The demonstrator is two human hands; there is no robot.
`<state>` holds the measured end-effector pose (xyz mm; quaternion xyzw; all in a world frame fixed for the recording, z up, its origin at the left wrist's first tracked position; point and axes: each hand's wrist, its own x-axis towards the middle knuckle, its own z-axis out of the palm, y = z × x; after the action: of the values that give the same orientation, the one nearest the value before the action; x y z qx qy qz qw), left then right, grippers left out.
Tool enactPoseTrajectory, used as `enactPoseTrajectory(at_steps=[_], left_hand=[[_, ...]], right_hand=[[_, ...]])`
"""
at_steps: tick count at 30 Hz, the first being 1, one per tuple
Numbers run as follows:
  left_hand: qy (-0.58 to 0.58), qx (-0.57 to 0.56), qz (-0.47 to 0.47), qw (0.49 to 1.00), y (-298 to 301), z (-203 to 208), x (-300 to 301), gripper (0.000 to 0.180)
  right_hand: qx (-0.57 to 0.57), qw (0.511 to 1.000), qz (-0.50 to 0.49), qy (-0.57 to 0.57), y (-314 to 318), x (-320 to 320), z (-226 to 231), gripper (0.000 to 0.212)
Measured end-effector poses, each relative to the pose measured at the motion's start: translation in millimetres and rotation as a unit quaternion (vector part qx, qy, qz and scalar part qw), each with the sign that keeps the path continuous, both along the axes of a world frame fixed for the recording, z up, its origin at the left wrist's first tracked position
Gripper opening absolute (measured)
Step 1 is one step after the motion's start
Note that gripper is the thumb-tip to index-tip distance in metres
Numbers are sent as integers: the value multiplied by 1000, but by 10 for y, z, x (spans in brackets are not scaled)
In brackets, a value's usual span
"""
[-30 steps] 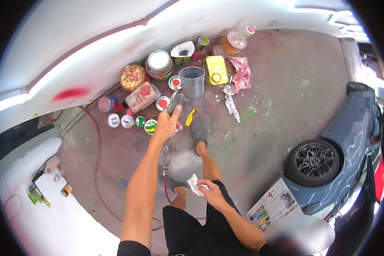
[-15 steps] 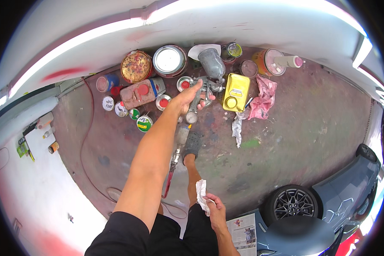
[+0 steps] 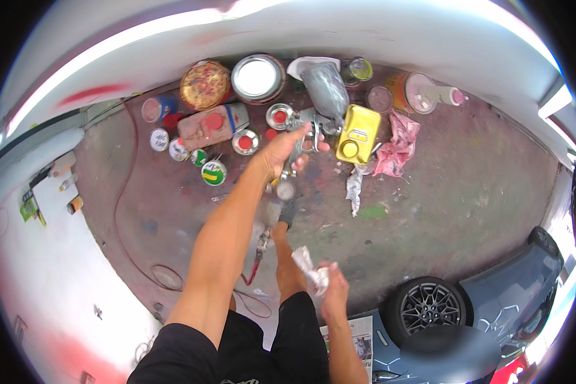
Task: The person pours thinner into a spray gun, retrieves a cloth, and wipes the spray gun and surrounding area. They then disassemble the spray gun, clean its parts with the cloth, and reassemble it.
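Black short sleeve (image 3: 173,353), black shorts (image 3: 297,336), dark shoe (image 3: 288,214), bare hands (image 3: 284,152) (image 3: 335,296)

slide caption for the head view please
Left hand holds a spray gun, right hand a white wipe, cans near the wall.

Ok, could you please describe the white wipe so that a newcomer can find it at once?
From the grey car at lower right, go left past its nearer wheel to the right hand. The crumpled white wipe sticks out there, toward the upper left. A similar whitish piece lies on the floor by the pink cloth; only this one is held.
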<state>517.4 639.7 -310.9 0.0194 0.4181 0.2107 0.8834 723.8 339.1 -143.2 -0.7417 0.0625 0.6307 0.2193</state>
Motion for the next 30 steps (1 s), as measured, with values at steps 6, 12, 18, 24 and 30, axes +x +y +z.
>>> enactPoseTrajectory(at_steps=[6,12,18,24,30], left_hand=[[77,78,88,990,-1083,1210,-483,50],[112,130,226,959,-2329,2156,-1177,41],[103,125,443,882,-2872,2580,-2138,39],[19,73,540,838,-3110,2592,-3446,55],[-156,29,572,805,-3437,2580,-4609,75]], right_hand=[[180,982,39,-30,1072,-379,-120,60],[307,936,105,133,1459,-1558,216,57],[263,915,135,275,1230,-3130,402,55],[331,886,239,219,926,-4709,638,54],[470,761,436,-94,622,-5956,1006,41]])
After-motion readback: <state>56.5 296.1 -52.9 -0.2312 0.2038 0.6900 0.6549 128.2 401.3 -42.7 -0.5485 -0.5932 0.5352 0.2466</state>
